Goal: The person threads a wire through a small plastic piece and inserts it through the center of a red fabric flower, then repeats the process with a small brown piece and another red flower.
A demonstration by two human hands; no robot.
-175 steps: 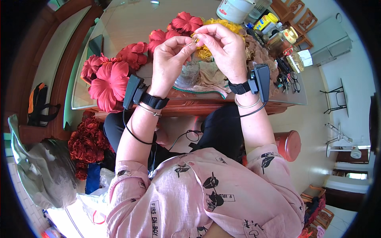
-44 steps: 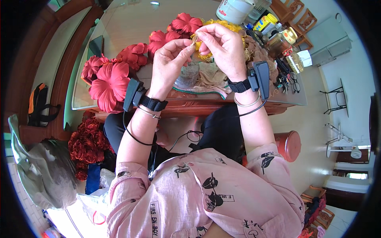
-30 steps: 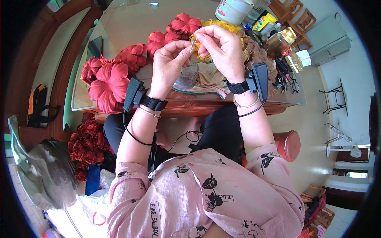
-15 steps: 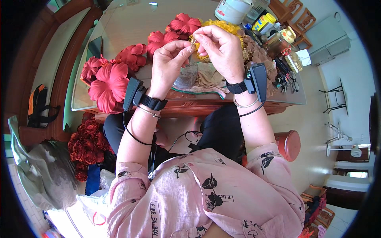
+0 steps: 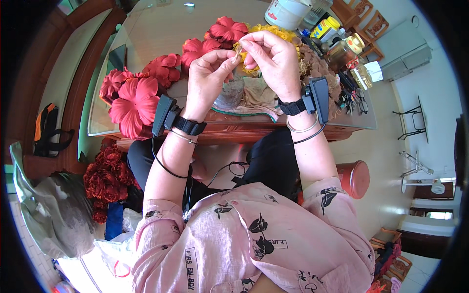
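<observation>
Above the table, my left hand [image 5: 209, 80] and my right hand [image 5: 276, 63] meet with pinched fingertips. Between them is a small, thin tan strand [image 5: 238, 50], too fine to make out fully. Both hands grip it, the right one slightly higher. Below lies a crumpled beige cloth [image 5: 259, 96] with a green edge, beside a greyish, clear round object [image 5: 229, 94] partly hidden by my left hand. Large red artificial flowers [image 5: 134, 105] run along the left and back. Behind my right hand are yellow frilly flowers [image 5: 273, 33], with brown fluffy material [image 5: 318, 68] to its right.
A white bucket [image 5: 287, 12], a yellow-lidded jar [image 5: 326, 28] and a jar with a cream lid [image 5: 342, 51] stand at the back right. Eyeglasses [image 5: 362, 101] lie near the table's right edge. Dark red flowers [image 5: 110, 168] and a red bucket [image 5: 360, 179] are below table height.
My hands stay almost in place, with only slight finger movement. The tan strand between the fingertips has shifted a little.
</observation>
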